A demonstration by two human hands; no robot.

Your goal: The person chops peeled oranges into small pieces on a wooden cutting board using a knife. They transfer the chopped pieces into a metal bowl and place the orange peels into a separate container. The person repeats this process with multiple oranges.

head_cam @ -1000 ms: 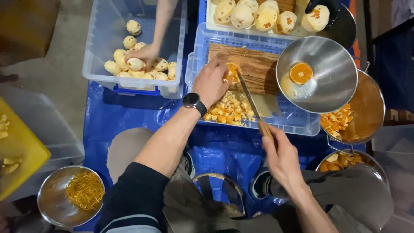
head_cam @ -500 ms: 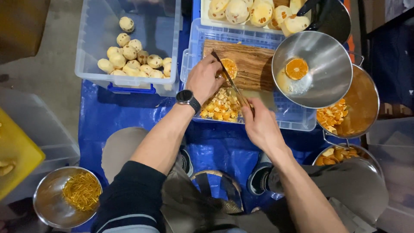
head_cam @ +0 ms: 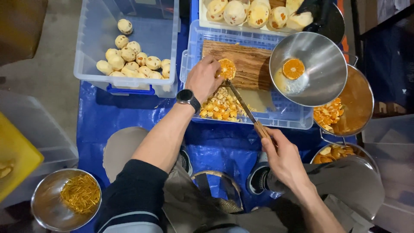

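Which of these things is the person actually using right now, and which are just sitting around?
In use:
left hand
orange fruit half
right hand
long wooden-handled knife
brown wooden cutting board

Lying about:
clear plastic bin of peeled fruit
steel bowl of orange shreds

ground covered by a crinkled blue plastic tarpaulin (head_cam: 108,116), glossy where light strikes it. bare grey concrete floor (head_cam: 47,73) shows to the left of the tarpaulin's edge. a brown box-like surface (head_cam: 19,26) sits in the upper left corner, over the concrete. a translucent grey plastic container (head_cam: 51,142) stands at the left edge, with a yellow plastic crate (head_cam: 13,159) partly over it. far right side dark, with a black frame (head_cam: 358,30) and deep shadow behind it. lighting comes from overhead, bright at centre, falling off toward the edges. no walls or windows in view.
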